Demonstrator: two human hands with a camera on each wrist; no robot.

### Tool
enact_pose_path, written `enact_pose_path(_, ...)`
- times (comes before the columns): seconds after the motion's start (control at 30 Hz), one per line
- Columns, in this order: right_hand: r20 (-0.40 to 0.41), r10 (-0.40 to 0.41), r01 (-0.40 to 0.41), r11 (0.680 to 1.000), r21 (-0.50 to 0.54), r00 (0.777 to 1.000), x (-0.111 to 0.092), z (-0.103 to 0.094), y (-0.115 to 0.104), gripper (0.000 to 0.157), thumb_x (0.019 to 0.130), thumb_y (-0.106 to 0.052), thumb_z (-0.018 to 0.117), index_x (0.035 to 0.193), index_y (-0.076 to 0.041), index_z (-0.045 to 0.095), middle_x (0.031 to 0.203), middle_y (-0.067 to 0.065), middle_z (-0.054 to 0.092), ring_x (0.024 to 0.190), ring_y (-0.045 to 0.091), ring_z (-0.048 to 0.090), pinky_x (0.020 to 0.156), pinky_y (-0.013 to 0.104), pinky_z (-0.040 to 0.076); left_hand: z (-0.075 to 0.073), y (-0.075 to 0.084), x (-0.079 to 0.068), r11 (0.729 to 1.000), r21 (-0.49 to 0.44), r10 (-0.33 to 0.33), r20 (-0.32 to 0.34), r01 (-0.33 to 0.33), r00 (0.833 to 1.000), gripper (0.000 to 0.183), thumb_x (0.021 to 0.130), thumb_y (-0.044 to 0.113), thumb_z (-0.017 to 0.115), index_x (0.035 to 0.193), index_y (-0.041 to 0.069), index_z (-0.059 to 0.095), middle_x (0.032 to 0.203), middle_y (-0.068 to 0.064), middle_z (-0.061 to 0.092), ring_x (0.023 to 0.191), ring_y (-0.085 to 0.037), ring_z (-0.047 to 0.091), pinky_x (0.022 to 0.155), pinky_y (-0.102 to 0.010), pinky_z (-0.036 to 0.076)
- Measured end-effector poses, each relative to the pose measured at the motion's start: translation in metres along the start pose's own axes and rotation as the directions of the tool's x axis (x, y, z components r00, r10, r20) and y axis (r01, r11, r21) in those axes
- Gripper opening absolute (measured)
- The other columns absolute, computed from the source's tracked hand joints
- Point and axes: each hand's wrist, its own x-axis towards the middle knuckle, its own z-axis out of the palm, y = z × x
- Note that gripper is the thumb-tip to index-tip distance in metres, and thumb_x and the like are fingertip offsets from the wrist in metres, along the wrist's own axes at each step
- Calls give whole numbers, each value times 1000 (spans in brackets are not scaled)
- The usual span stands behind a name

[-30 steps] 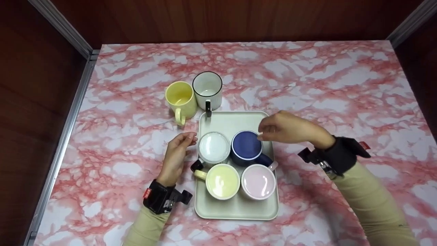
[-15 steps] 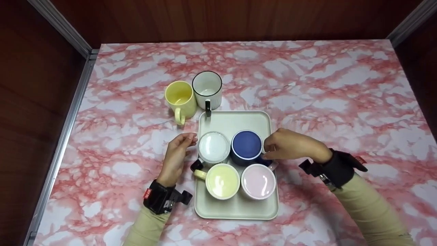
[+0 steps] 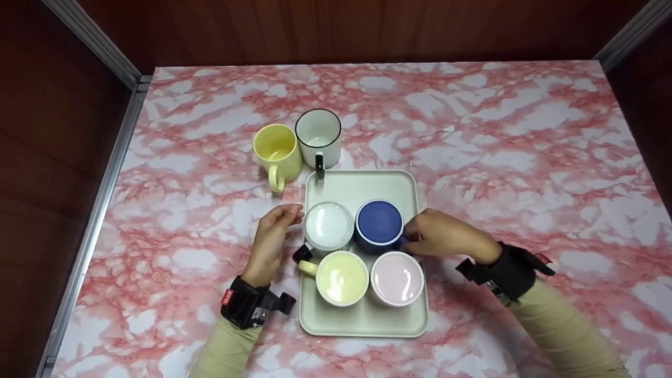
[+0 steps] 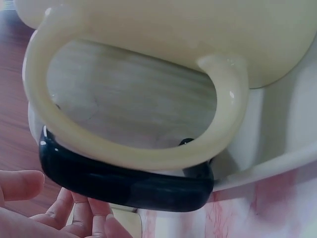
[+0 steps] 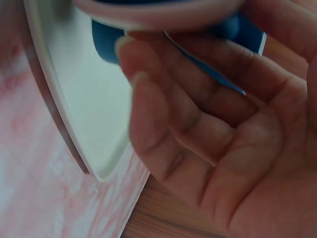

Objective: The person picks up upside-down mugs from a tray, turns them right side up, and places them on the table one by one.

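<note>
A pale tray (image 3: pixel 362 326) holds four mugs that look base up: a white mug (image 3: pixel 329 227) with a black handle, a blue mug (image 3: pixel 379 223), a yellow mug (image 3: pixel 343 278) and a pink mug (image 3: pixel 397 278). At the blue mug's right side my right hand (image 3: pixel 443 233) grips its handle with curled fingers; the handle is mostly hidden. The right wrist view has the curled fingers (image 5: pixel 153 114) just below a pink handle (image 5: pixel 198 15). My left hand (image 3: pixel 268 241) lies relaxed left of the tray, near the black handle (image 4: pixel 129 188), holding nothing.
Behind the tray's left corner stand an upright yellow mug (image 3: pixel 278 157) and an upright white mug (image 3: pixel 319 136) with a black rim, side by side. Everything sits on a pink marbled table (image 3: pixel 499 131). Dark panels (image 3: pixel 367 31) enclose the back and sides.
My right hand has come down from above the blue mug's right rim toward me, onto its handle. The left hand and all the mugs have stayed in place.
</note>
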Motion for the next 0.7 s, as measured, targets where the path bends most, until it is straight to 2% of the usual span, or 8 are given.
enact_pose_path(0.33,-135,74,-75,997,-7,988,0,8,-1,23,72,-4,62,56,-12,48,54,-10,39,52,6,38,48,22,30,0,0,0,1000,2,-10,-4,10,1000,29,94,16,52,110,-8,55,95,-12,57,89,-18,52,86,-41,38)
enact_pose_path(0.53,-155,202,-203,979,12,967,3,8,-4,18,70,-3,63,60,-10,50,55,-6,41,55,11,40,49,24,32,-2,1,-1,1000,-4,8,-10,-8,1000,26,94,15,52,108,-6,57,94,-11,57,92,-23,52,87,-44,38)
enact_pose_path(0.7,-175,302,-310,951,-16,937,6,7,-10,19,70,-3,65,61,-9,49,57,-2,40,57,16,39,49,28,29,-2,2,-2,999,-13,43,-3,-43,999,28,94,13,51,109,-10,55,94,-14,56,92,-24,52,90,-46,34)
